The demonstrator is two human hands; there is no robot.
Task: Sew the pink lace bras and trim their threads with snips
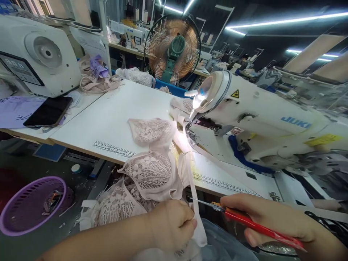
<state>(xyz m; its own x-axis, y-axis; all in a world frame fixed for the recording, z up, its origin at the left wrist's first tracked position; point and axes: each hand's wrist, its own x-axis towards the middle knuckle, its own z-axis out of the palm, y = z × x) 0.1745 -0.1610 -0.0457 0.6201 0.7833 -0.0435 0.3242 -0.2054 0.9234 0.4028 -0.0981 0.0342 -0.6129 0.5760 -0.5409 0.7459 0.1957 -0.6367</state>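
My left hand (174,223) is closed on the pale elastic strap (199,228) of a lace bra, below the table's front edge. The beige bra (152,172), with its lace cups, drapes from the sewing table over that edge. More lace cups (115,204) hang beside my left wrist. My right hand (263,214) grips red-handled scissors (252,221). Their thin metal blades point left and reach the strap, just right of my left hand; whether they are touching it I cannot tell. The upper bra fabric lies by the needle area of the JUKI sewing machine (258,108).
The white sewing table (108,112) has printed rulers. A phone (48,111) and papers lie on the left, near another machine (40,54). A green fan (174,50) stands behind. A purple basket (35,230) is on the floor at lower left.
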